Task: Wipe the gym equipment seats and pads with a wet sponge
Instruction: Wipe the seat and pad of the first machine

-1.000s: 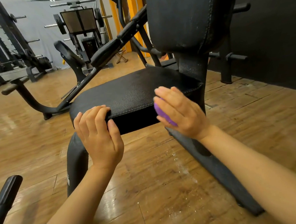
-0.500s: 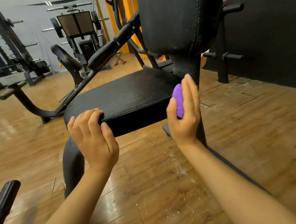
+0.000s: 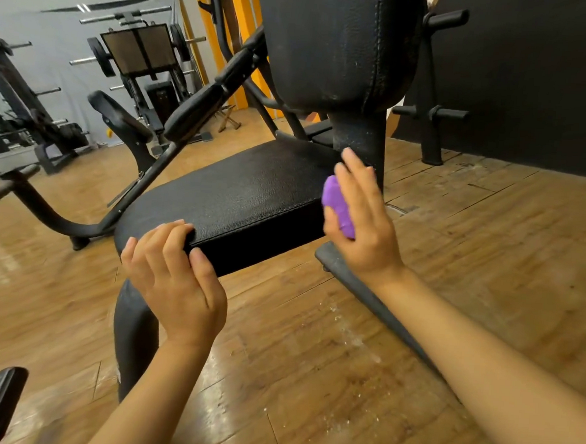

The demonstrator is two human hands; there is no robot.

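The one purple sponge (image 3: 338, 207) sits against the right side edge of the black seat (image 3: 238, 191), held in the right hand (image 3: 363, 226) with the fingers lying fairly straight along its back and the thumb hidden, so I cannot tell how firmly it is clamped. It looks soft, light and probably slick when wet, so it is best taken across its broad faces. The left hand (image 3: 175, 273) curls its fingers over the seat's front corner, gripping the firm, fixed padding, and one back pad (image 3: 336, 46) rises above the seat's rear.
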